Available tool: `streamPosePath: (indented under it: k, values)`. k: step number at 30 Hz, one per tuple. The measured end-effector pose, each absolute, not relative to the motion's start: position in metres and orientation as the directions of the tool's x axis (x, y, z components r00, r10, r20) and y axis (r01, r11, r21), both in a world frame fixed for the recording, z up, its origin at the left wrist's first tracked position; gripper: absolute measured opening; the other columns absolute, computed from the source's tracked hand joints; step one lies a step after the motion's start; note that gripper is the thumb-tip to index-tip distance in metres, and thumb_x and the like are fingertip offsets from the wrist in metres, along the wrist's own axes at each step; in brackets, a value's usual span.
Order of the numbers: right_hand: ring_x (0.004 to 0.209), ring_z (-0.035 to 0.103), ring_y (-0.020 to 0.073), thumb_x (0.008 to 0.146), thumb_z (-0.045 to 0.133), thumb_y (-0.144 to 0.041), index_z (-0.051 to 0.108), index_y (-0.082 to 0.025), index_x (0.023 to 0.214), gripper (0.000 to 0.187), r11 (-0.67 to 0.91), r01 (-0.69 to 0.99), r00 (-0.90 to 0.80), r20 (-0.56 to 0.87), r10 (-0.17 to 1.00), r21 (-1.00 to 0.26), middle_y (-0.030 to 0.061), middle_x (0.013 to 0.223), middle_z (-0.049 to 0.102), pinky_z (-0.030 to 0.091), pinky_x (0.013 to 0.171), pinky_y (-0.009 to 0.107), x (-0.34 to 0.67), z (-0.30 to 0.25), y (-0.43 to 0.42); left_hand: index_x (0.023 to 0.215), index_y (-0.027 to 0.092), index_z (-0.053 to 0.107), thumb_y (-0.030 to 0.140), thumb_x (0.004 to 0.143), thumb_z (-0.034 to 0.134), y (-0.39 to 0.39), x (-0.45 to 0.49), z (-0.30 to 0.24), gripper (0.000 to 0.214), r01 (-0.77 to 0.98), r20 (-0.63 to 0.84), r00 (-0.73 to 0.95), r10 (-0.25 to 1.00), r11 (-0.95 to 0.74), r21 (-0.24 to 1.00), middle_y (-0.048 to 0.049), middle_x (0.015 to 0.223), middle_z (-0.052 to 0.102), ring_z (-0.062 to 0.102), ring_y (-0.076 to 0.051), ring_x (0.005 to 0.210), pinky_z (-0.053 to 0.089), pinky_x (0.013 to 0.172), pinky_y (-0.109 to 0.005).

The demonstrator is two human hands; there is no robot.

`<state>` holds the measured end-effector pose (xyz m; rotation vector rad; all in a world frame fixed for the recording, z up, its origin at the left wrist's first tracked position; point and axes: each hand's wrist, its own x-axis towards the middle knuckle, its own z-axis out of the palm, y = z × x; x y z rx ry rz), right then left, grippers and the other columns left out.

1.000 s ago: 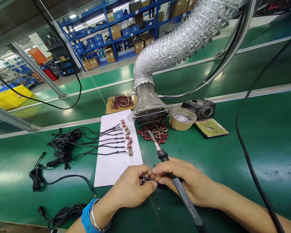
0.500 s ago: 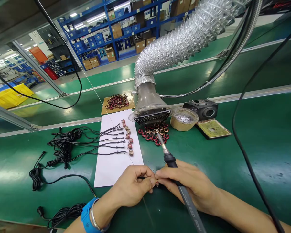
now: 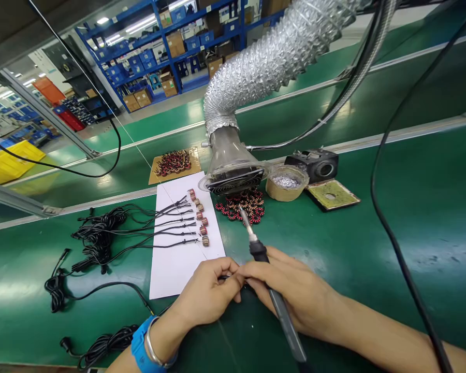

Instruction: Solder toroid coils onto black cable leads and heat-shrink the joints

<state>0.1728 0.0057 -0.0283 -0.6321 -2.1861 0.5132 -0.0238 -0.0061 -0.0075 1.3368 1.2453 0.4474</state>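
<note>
My left hand [image 3: 206,296] is closed, pinching the end of a thin black wire [image 3: 226,277] near the lower edge of a white paper sheet [image 3: 176,261]. My right hand [image 3: 295,295] is closed round a soldering iron [image 3: 274,292], whose tip points up and away toward a pile of red and black coils [image 3: 243,204]. The fingertips of both hands meet over the green mat [image 3: 334,243]. A small part between them is hidden. Several black wires with brown coils at their ends [image 3: 200,223] lie in a row on the paper.
A silver fume duct with a clear hood [image 3: 233,166] hangs over the coils. A tin of solder wool [image 3: 286,184], a black iron stand [image 3: 314,163] and a yellow sponge pad [image 3: 331,196] sit at right. Black cable bundles [image 3: 97,235] lie at left. A cord [image 3: 396,243] hangs at right.
The view shifted slightly left and down. The soldering iron's tip swung a little left and nearer the hands. Both hands stay pinched together.
</note>
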Motion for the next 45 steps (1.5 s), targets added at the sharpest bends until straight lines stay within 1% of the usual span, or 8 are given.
streamPosePath:
  k: [4,7,9,12,17,30,37,45]
  values:
    - [0.075,0.059,0.0165,0.091,0.048,-0.007,0.052,-0.020,0.129,0.041,0.770,0.247,-0.430,0.646,0.631,-0.589,0.0048,0.089,0.067,0.051,0.067,0.029,0.187,-0.008,0.004,0.077,0.016,0.057,0.025,0.086,0.049,-0.003,-0.022,-0.009,0.014,0.430,-0.450,0.318,0.835,0.296,0.853,0.0022,0.059,0.057,0.045,-0.010,0.055,0.033,0.056,-0.022]
    - [0.066,0.060,0.0129,0.089,0.051,-0.006,0.043,-0.024,0.141,0.056,0.716,0.218,-0.248,0.672,0.698,-0.663,0.0016,0.084,0.067,0.051,0.059,0.025,0.196,-0.001,-0.007,0.079,0.016,0.059,0.027,0.086,0.050,-0.001,-0.021,-0.009,0.016,0.441,-0.450,0.314,0.836,0.291,0.849,0.0019,0.060,0.059,0.045,-0.010,0.055,0.032,0.056,-0.022]
    - [0.063,0.058,0.0130,0.089,0.053,-0.012,0.050,-0.024,0.137,0.049,0.674,0.202,-0.170,0.653,0.738,-0.710,0.0020,0.079,0.063,0.048,0.054,0.025,0.199,-0.007,-0.016,0.079,0.016,0.059,0.028,0.086,0.050,0.000,-0.021,-0.010,0.016,0.432,-0.451,0.313,0.836,0.297,0.851,0.0022,0.059,0.058,0.045,-0.010,0.055,0.031,0.055,-0.022]
    - [0.061,0.053,0.0134,0.091,0.053,-0.021,0.066,-0.022,0.116,0.029,0.555,0.184,-0.067,0.553,0.831,-0.811,0.0031,0.075,0.059,0.042,0.050,0.026,0.201,-0.025,-0.029,0.077,0.016,0.059,0.028,0.084,0.052,0.002,-0.022,-0.010,0.016,0.421,-0.457,0.306,0.835,0.312,0.852,0.0035,0.056,0.055,0.041,-0.009,0.053,0.029,0.053,-0.022]
    - [0.055,0.046,0.0115,0.089,0.057,-0.021,0.068,-0.022,0.100,0.016,0.425,0.072,0.097,0.431,0.897,-0.902,0.0017,0.072,0.057,0.035,0.047,0.025,0.199,-0.053,-0.041,0.075,0.016,0.059,0.027,0.082,0.052,0.005,-0.022,-0.011,0.014,0.418,-0.460,0.322,0.827,0.312,0.853,0.0046,0.055,0.052,0.040,-0.009,0.053,0.029,0.054,-0.022]
    - [0.057,0.049,0.0132,0.088,0.057,-0.020,0.068,-0.022,0.098,0.015,0.400,0.044,0.096,0.402,0.910,-0.915,0.0026,0.073,0.058,0.037,0.051,0.027,0.197,-0.050,-0.041,0.074,0.016,0.058,0.027,0.083,0.052,0.004,-0.020,-0.011,0.015,0.418,-0.463,0.339,0.819,0.310,0.854,0.0053,0.054,0.049,0.039,-0.009,0.053,0.028,0.053,-0.022]
    - [0.057,0.051,0.0133,0.087,0.057,-0.018,0.067,-0.020,0.097,0.015,0.436,0.099,0.064,0.442,0.894,-0.895,0.0014,0.068,0.058,0.038,0.052,0.028,0.195,-0.043,-0.040,0.074,0.016,0.057,0.028,0.084,0.052,0.005,-0.020,-0.011,0.016,0.417,-0.471,0.337,0.816,0.319,0.851,0.0056,0.054,0.049,0.038,-0.008,0.052,0.028,0.053,-0.022]
    - [0.066,0.057,0.0175,0.082,0.055,-0.010,0.066,-0.019,0.100,0.023,0.535,0.191,-0.018,0.542,0.840,-0.823,0.0048,0.075,0.061,0.043,0.056,0.031,0.195,-0.039,-0.039,0.073,0.016,0.057,0.028,0.085,0.051,0.004,-0.019,-0.010,0.017,0.415,-0.462,0.345,0.817,0.309,0.856,0.0057,0.053,0.048,0.039,-0.009,0.052,0.028,0.053,-0.021]
